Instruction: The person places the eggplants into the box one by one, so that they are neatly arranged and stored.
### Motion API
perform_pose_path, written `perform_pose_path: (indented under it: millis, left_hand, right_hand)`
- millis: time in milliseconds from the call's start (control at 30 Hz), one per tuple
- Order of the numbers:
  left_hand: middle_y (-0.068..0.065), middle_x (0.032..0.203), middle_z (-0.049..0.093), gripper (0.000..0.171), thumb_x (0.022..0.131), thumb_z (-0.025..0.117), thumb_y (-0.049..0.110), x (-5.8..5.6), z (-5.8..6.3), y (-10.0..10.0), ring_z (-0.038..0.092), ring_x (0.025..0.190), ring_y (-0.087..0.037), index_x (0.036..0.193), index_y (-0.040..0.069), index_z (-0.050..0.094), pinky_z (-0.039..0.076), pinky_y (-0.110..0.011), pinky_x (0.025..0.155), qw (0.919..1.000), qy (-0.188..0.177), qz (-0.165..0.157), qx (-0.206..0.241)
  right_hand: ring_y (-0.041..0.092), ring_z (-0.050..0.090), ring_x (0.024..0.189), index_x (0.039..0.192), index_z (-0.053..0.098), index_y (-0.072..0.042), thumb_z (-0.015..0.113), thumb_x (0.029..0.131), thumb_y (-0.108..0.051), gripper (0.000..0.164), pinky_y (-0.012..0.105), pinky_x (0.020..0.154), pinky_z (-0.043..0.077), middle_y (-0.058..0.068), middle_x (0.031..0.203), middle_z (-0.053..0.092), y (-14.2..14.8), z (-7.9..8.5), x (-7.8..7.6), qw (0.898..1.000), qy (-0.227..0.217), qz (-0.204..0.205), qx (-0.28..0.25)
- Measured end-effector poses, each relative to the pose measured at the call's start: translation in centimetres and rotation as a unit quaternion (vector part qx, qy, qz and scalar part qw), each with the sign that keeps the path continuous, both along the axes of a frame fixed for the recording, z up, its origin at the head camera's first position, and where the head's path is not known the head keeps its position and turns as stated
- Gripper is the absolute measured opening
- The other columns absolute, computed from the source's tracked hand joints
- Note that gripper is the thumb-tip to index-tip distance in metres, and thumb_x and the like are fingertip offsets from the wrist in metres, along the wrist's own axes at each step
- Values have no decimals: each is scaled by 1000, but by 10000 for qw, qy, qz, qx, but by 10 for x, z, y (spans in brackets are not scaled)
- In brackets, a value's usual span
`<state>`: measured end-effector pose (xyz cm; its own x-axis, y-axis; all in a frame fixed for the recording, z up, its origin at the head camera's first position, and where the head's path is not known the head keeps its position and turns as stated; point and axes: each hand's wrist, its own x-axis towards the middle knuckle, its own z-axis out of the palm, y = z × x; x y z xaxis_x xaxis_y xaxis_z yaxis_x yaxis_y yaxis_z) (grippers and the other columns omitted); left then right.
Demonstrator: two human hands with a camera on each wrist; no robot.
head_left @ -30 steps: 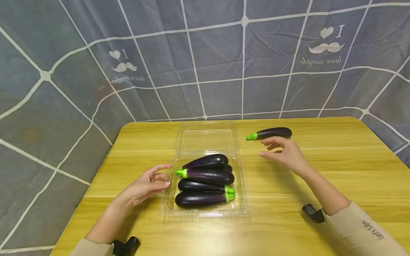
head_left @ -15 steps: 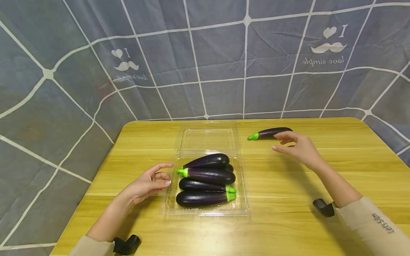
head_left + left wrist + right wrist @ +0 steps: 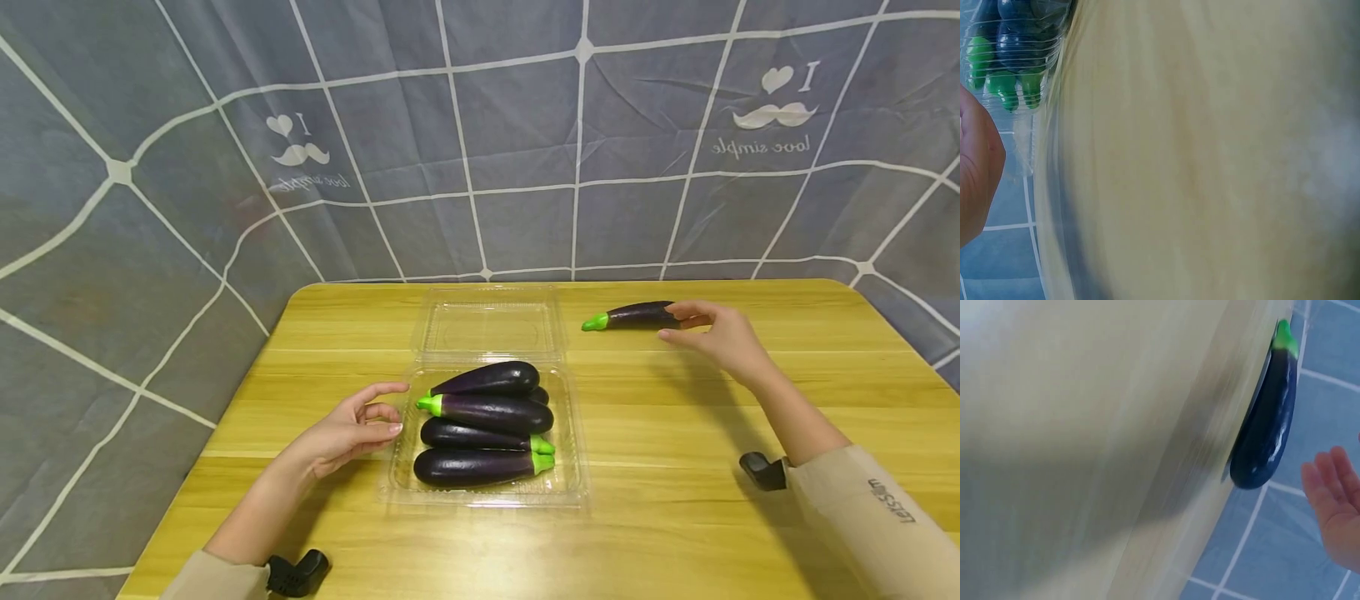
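Note:
A lone dark purple eggplant (image 3: 637, 315) with a green stem lies at the back right of the table; in the right wrist view this eggplant (image 3: 1266, 422) is fully visible. My right hand (image 3: 723, 337) hovers at its rounded end, fingers loosely bent and thumb apart; the right wrist view shows a gap between the hand (image 3: 1338, 515) and the eggplant. Several eggplants (image 3: 491, 413) lie stacked in a clear plastic clamshell box (image 3: 576, 467). Beside the box's left wall, my left hand (image 3: 345, 433) holds nothing, its fingers loosely curved with the tips right at the rim.
The box's clear lid (image 3: 487, 325) lies folded back flat behind it. Wooden table (image 3: 675, 533) surface surrounds the box. A grey checked curtain (image 3: 517, 142) hangs along the table's back and left sides. Black cameras (image 3: 763, 472) are strapped at both wrists.
My right hand has moved right and slightly back, along the lone eggplant to its rounded end. The left hand has stayed beside the box. The head view has shifted slightly.

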<state>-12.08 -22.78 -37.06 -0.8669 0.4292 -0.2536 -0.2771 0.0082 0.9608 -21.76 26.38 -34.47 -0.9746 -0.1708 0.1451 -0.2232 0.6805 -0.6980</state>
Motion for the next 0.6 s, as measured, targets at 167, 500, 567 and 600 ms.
perform_pose_path:
  millis: [167, 500, 567, 600]
  left_hand:
    - [0, 92, 55, 57, 86, 62, -2, 0, 0, 0, 59, 79, -9, 136, 8, 37, 51, -23, 74, 10000, -1, 21, -18]
    - [0, 92, 55, 57, 86, 62, -2, 0, -1, 0, 59, 79, -9, 136, 8, 38, 51, -22, 73, 10000, -18, 18, 18]
    - [-1, 92, 55, 57, 86, 62, -2, -1, -2, -1, 59, 79, -9, 136, 9, 38, 51, -22, 73, 10000, -19, 12, 17]
    - [-1, 93, 55, 57, 86, 62, -2, -1, -2, -1, 59, 79, -9, 136, 9, 38, 51, -22, 72, 10000, -16, 8, 18]
  right_hand:
    - [38, 52, 108, 123, 56, 1, 70, 83, -36, 56, 41, 78, 44, 24, 121, 55, 7, -1, -10, 9999, -54, -136, 55]
    - [39, 48, 111, 124, 55, 3, 70, 84, -32, 55, 41, 79, 42, 26, 121, 54, 19, -8, -22, 9995, 53, -316, 14]
    - [41, 47, 112, 124, 55, 3, 70, 84, -31, 55, 46, 81, 42, 27, 122, 53, 20, -10, -24, 9995, 45, -302, 12]
    - [42, 46, 112, 124, 54, 4, 70, 84, -30, 54, 48, 83, 41, 28, 123, 52, 21, -11, -26, 9996, 54, -285, 16]
